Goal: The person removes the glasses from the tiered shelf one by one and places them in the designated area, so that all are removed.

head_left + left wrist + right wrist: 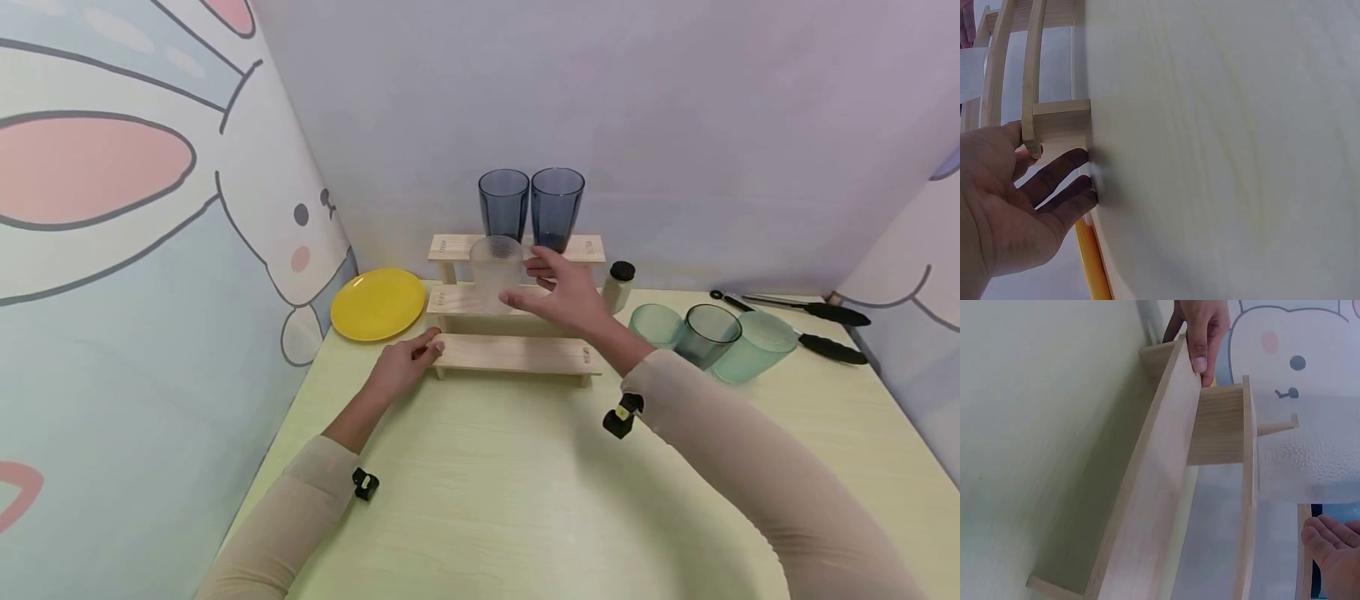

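A three-step wooden shelf [517, 354] stands on the pale green table. A frosted clear cup [495, 271] stands upright on its middle step, and two dark blue glasses [531, 204] stand on the top step. My right hand [561, 292] hovers just right of the cup with its fingers extended. In the right wrist view its fingertips [1335, 544] lie apart from the cup [1310, 469]. My left hand [407, 365] holds the left end of the lowest step, thumb on top [1200, 337]. Its fingers [1060, 187] lie beside the leg [1063, 125], under the board.
A yellow plate [378, 302] lies left of the shelf by the wall. A small black-capped bottle [618, 285] stands to the shelf's right. Beyond it are two green glasses [753, 346] and a dark glass [708, 333], then black tongs [813, 325]. Cloth walls close in the left, back and right.
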Available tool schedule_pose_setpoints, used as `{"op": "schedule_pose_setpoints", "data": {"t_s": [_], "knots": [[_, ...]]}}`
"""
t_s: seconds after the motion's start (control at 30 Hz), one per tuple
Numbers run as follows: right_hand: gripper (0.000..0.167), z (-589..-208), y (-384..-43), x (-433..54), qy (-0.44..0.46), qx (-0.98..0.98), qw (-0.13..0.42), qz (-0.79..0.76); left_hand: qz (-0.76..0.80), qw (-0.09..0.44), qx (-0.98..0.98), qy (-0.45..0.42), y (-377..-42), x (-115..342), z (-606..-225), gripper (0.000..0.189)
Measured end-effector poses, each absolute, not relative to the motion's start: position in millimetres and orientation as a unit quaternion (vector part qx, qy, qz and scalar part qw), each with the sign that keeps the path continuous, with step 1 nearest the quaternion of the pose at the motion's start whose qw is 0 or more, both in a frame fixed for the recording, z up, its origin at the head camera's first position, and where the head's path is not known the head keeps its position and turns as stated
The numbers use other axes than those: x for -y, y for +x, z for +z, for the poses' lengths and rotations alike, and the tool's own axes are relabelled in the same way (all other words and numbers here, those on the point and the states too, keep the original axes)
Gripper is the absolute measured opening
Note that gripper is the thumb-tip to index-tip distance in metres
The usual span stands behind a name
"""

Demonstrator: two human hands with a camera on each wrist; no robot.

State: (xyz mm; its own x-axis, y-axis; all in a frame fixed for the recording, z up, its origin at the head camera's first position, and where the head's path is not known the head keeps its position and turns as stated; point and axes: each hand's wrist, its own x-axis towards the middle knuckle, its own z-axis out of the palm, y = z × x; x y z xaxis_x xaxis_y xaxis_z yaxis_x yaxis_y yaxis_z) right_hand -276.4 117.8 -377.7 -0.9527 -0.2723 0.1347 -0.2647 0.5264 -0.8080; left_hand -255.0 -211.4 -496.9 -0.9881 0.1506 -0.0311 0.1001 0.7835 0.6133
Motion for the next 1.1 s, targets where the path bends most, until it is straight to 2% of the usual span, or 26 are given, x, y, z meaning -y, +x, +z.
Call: {"op": "schedule_pose_setpoints", "data": {"t_s": [0.4,0.8,1.1], "knots": [[0.112,-373.6,-283.6,-82.8,-0.116,-0.889,-0.036,-0.441,0.321,0.037,-0.944,0.071,-254.6,211.6,-495.8,0.059],[0.1,-378.1,-291.3,-65.0,-0.104,-0.898,-0.101,-0.415,0.322,0.034,-0.943,0.073,-255.5,212.2,-497.4,0.06],[0.087,-376.9,-288.0,-63.4,-0.108,-0.888,-0.105,-0.436,0.325,0.038,-0.943,0.067,-254.5,211.3,-495.6,0.06]]}}
